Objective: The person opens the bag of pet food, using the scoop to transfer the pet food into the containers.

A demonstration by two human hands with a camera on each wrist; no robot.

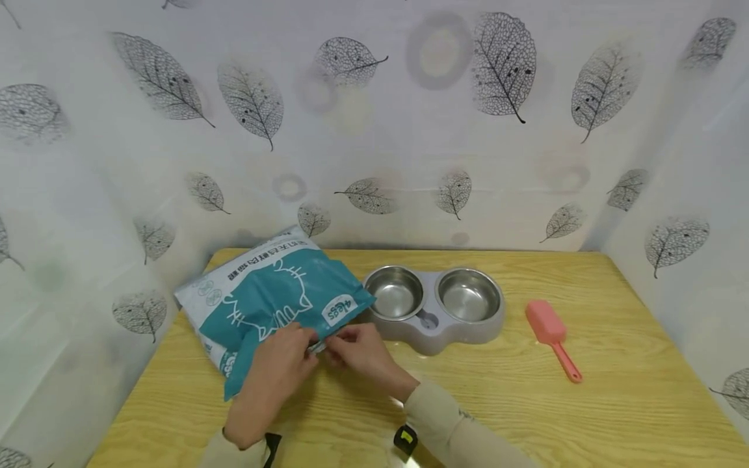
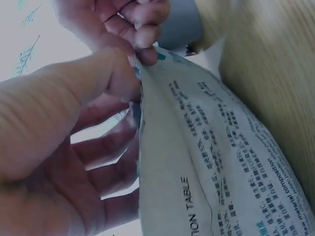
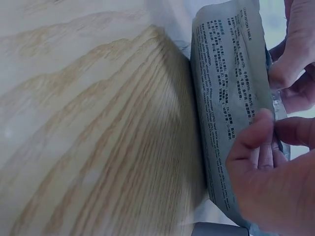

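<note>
A teal and white pet food bag (image 1: 263,279) with a white cat outline lies tilted on the left of the table. At its near edge, my left hand (image 1: 281,364) pinches the rim between thumb and fingers. Close beside it, my right hand (image 1: 364,354) pinches the same edge. In the left wrist view, the bag's printed back (image 2: 197,147) faces the camera, with the left thumb pressed on the rim. From the right wrist, both hands' fingertips appear close together on the bag's edge (image 3: 269,93). Whether the bag is torn there, I cannot tell.
Right of the bag, touching or very near its corner, stands a grey double feeder (image 1: 430,335) with two steel bowls. A pink scoop (image 1: 550,331) lies farther right on the wooden table (image 1: 620,364). Leaf-patterned cloth (image 1: 398,143) surrounds the back and sides.
</note>
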